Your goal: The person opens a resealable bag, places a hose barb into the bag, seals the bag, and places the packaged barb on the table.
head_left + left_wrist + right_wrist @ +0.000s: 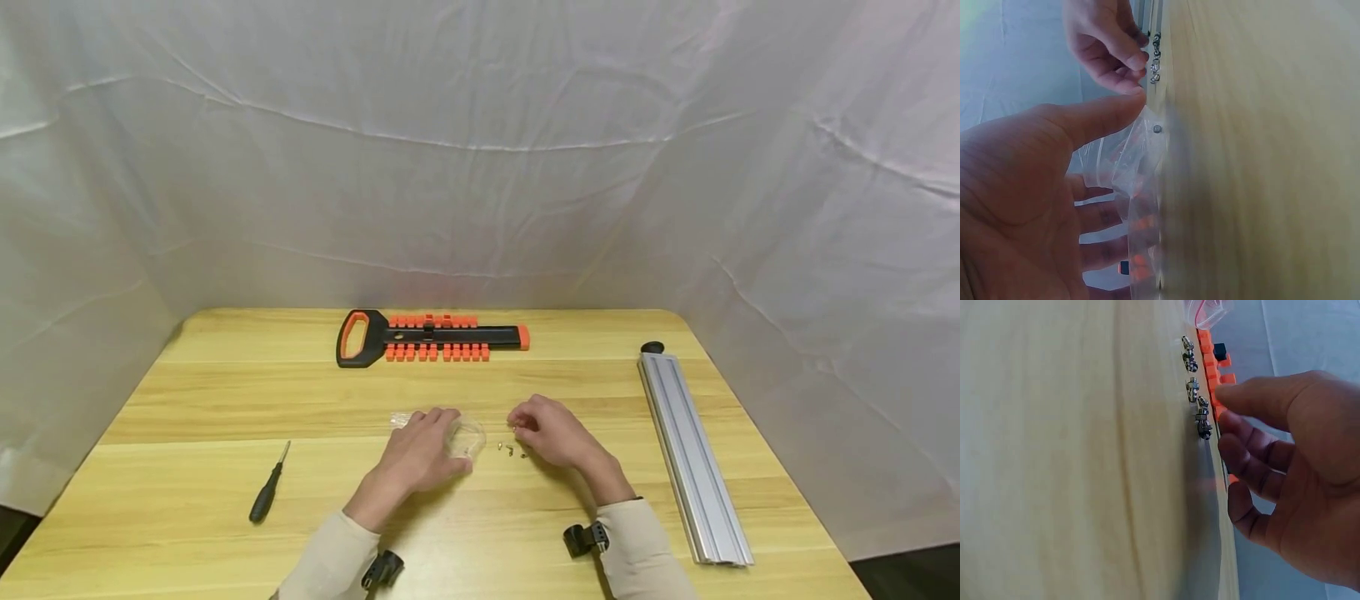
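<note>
My left hand [423,450] spreads over a clear plastic bag [468,435], its fingers and thumb touching the film from either side. The left wrist view shows one small metal piece [1157,129] at the bag near the thumb tip. My right hand [551,429] hovers low over the wood with loosely bent fingers. Several small shiny metal fasteners [511,451] lie scattered beside its fingertips. In the right wrist view these fasteners [1193,389] sit close to the thumb and forefinger, and a gap shows between those two fingertips.
A black-handled screwdriver [268,492] lies on the wooden table [187,400] at left. Towards the back edge is a black tool with orange blocks and a loop handle [435,335]. A long grooved aluminium profile with a black knob [693,458] lies at right. White sheeting [450,167] surrounds the table.
</note>
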### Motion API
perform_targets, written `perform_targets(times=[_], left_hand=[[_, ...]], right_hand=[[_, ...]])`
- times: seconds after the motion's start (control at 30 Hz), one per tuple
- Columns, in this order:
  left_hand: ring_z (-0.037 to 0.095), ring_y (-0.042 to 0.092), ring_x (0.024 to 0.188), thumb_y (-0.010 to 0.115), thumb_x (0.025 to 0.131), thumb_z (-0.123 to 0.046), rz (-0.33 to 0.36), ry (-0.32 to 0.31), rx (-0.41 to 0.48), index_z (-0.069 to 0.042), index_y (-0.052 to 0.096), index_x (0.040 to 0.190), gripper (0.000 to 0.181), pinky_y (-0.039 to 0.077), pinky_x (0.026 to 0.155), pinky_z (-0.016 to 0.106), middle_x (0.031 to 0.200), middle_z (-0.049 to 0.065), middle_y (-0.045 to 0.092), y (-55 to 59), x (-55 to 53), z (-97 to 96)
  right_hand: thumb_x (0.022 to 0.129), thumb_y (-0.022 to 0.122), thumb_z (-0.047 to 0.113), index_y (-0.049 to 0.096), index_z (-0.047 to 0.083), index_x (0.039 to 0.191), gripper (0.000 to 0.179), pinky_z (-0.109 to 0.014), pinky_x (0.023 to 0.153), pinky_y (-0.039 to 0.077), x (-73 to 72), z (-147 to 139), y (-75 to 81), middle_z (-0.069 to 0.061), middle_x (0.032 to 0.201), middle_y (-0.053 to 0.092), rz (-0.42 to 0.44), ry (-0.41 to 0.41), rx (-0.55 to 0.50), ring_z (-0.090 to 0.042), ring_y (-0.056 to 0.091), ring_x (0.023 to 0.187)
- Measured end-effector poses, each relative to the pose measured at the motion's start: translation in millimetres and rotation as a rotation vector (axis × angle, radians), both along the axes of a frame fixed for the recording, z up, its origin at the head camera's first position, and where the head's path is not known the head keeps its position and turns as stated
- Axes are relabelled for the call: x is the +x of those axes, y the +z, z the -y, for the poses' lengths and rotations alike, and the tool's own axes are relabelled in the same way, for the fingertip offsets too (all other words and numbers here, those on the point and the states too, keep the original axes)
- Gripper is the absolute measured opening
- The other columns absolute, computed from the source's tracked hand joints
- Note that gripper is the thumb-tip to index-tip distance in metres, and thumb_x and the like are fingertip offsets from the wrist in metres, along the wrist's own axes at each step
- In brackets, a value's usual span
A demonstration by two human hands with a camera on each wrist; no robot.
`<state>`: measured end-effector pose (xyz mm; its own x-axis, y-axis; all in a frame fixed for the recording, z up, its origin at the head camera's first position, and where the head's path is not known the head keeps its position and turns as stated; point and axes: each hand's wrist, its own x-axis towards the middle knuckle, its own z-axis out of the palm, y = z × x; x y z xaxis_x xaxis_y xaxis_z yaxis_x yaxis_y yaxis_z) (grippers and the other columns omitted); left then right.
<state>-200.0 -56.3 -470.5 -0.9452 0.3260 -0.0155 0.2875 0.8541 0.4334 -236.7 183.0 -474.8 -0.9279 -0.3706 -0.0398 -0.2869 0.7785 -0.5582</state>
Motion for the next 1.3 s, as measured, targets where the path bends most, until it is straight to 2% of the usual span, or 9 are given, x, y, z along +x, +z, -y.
perform_targets(times=[0.33, 0.6, 0.87, 1.13, 1.3], left_hand=[[0.033, 0.054, 0.116, 0.076, 0.078, -0.045, -0.003, 0.003, -0.008, -0.014, 0.049, 0.138, 0.072, 0.050, 0.089, 0.054, 0.134, 0.009, 0.057, 0.7, 0.4, -1.6], [0.033, 0.053, 0.118, 0.076, 0.079, -0.044, 0.002, 0.005, 0.008, -0.014, 0.048, 0.138, 0.072, 0.049, 0.091, 0.054, 0.135, 0.009, 0.057, 0.7, 1.3, -1.2], [0.033, 0.054, 0.116, 0.076, 0.079, -0.044, -0.005, -0.003, 0.019, -0.013, 0.048, 0.138, 0.073, 0.049, 0.090, 0.054, 0.135, 0.011, 0.057, 0.4, 1.8, -0.3], [0.034, 0.054, 0.116, 0.076, 0.079, -0.044, -0.011, -0.010, 0.012, -0.013, 0.049, 0.138, 0.072, 0.050, 0.089, 0.054, 0.135, 0.011, 0.057, 0.0, 1.6, 0.1], [0.034, 0.054, 0.116, 0.076, 0.079, -0.043, -0.016, -0.010, 0.010, -0.013, 0.050, 0.136, 0.070, 0.050, 0.088, 0.054, 0.134, 0.010, 0.057, -0.9, 0.9, -0.3]], right_hand=[[0.087, 0.067, 0.011, 0.072, 0.016, 0.101, 0.015, -0.031, 0.081, 0.052, -4.8, -1.6, -7.3, 0.007, 0.089, 0.062, -0.034, 0.011, 0.071, -0.007, 0.057, 0.084], [0.088, 0.070, 0.016, 0.070, 0.017, 0.086, 0.002, -0.030, 0.076, 0.048, -6.0, 4.6, -7.7, 0.008, 0.083, 0.058, -0.064, -0.018, 0.126, -0.007, 0.053, 0.078], [0.092, 0.065, 0.017, 0.065, 0.020, 0.081, 0.012, -0.030, 0.074, 0.046, -4.7, 7.9, -8.3, 0.007, 0.082, 0.054, -0.049, -0.015, 0.171, -0.009, 0.048, 0.076], [0.096, 0.060, 0.021, 0.063, 0.021, 0.085, 0.011, -0.027, 0.073, 0.046, -0.8, 21.2, -5.0, 0.008, 0.084, 0.055, -0.071, 0.023, 0.079, -0.008, 0.050, 0.077], [0.096, 0.060, 0.023, 0.065, 0.019, 0.090, 0.008, -0.026, 0.075, 0.049, 4.9, 35.7, -3.8, 0.008, 0.087, 0.056, -0.101, 0.076, 0.074, -0.007, 0.052, 0.079]])
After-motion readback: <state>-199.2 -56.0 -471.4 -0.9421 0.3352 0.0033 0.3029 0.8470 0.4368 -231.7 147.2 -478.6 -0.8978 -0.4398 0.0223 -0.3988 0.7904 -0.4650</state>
